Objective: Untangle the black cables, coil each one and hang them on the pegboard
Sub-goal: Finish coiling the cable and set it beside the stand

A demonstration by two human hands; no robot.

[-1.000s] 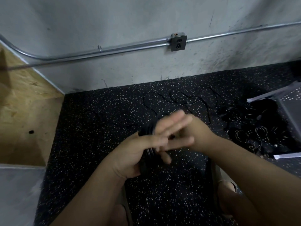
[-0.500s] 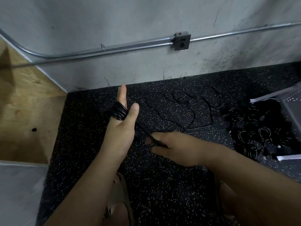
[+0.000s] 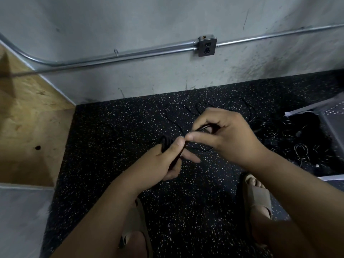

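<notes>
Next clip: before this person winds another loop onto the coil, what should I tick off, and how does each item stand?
1. Coil secured: ok. The left hand curls round the black coil.
2. Grip on the feed: ok. The right hand pinches the free strand beside the coil.
3. Slack available: ok. Loose cable lies on the floor beyond the hands.
4. Slack free of knots: cannot tell. The strands are thin and dark against the floor.
5. Strand clear of the coiled pile: cannot tell.
6. Hanging spot ready: cannot tell. Only part of a perforated panel shows.
</notes>
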